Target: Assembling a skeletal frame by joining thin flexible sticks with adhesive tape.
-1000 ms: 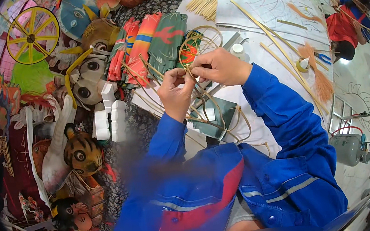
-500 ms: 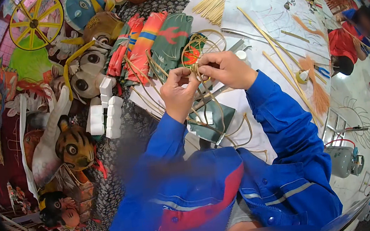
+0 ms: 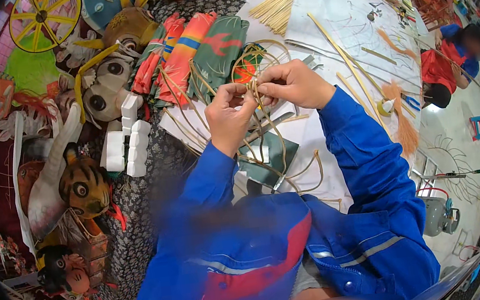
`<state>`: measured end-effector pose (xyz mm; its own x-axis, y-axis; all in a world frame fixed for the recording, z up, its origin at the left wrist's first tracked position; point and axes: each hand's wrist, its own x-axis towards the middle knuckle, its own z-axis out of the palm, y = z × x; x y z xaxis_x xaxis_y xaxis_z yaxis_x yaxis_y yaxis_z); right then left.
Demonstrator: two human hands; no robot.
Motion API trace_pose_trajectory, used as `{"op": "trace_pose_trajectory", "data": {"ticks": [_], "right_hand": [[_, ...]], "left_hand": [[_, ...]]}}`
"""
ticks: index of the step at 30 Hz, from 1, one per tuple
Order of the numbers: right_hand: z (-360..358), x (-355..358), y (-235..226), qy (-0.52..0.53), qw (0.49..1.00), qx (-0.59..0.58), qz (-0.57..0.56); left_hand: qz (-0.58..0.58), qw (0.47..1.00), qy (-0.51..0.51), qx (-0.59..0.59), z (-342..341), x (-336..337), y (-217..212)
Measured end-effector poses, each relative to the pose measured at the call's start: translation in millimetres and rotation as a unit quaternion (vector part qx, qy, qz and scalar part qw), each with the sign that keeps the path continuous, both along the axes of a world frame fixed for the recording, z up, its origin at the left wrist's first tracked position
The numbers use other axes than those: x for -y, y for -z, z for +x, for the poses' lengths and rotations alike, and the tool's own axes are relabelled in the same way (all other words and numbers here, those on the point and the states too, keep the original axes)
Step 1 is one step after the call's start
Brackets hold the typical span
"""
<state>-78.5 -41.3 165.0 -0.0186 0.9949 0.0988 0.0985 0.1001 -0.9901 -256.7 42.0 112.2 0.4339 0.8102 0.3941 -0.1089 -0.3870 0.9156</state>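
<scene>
My left hand (image 3: 228,120) and my right hand (image 3: 299,84) meet above the white-covered table. Both are closed, thumb and fingers pinching a joint in a frame of thin bent bamboo strips (image 3: 283,146). The exact spot between the fingertips is partly hidden. Loops of the frame rise beyond my hands, and loose curved ends hang below them. Under these ends lies a dark green flat piece (image 3: 290,154) with a pale patch. Just past my fingers sits a round red and green item (image 3: 243,71), partly covered by the strips.
Rolled red cloth (image 3: 194,32) and green cloth (image 3: 217,48) lie beyond my left hand. Painted animal masks (image 3: 84,187) and white foam pieces (image 3: 139,147) fill the left. Bamboo sticks (image 3: 278,10), blue-handled pliers (image 3: 411,102) and a gas cylinder (image 3: 438,214) are rightward. Another person (image 3: 444,68) works at far right.
My hands stay together at the joint, with small shifts of the fingers. The whole view has moved slightly, so surrounding things appear a little farther left.
</scene>
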Motion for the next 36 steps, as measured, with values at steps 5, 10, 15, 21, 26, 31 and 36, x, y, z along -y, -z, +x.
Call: {"op": "trace_pose_trajectory", "data": {"ticks": [5, 10, 15, 21, 26, 31, 36], "right_hand": [[-5.2, 1.3, -0.6, 0.037, 0.997, 0.060, -0.007], [3.0, -11.9, 7.9, 0.035, 0.995, 0.098, -0.005], [5.5, -16.8, -13.9, 0.015, 0.993, 0.115, 0.038], [3.4, -10.3, 0.4, 0.027, 0.993, 0.113, 0.037], [-1.3, -2.7, 1.8, 0.037, 0.999, -0.009, -0.030], [-10.7, -10.3, -8.3, 0.038, 0.997, 0.054, -0.048], [-14.2, -22.1, -5.0, 0.069, 0.993, 0.030, -0.092]], "left_hand": [[-0.017, 1.000, -0.007, 0.008, -2.0, 3.1, 2.1], [0.015, 0.998, -0.038, -0.047, 2.5, -11.6, 5.7], [-0.003, 1.000, 0.010, 0.010, 9.7, -18.8, -11.2], [-0.005, 0.999, -0.042, -0.033, 0.9, -10.8, 9.1], [-0.006, 1.000, -0.002, -0.017, -5.3, -0.2, 2.6], [-0.002, 1.000, 0.004, -0.012, -2.0, 1.7, -1.6], [-0.017, 0.999, -0.026, 0.003, -2.9, -2.7, 1.3]]}}
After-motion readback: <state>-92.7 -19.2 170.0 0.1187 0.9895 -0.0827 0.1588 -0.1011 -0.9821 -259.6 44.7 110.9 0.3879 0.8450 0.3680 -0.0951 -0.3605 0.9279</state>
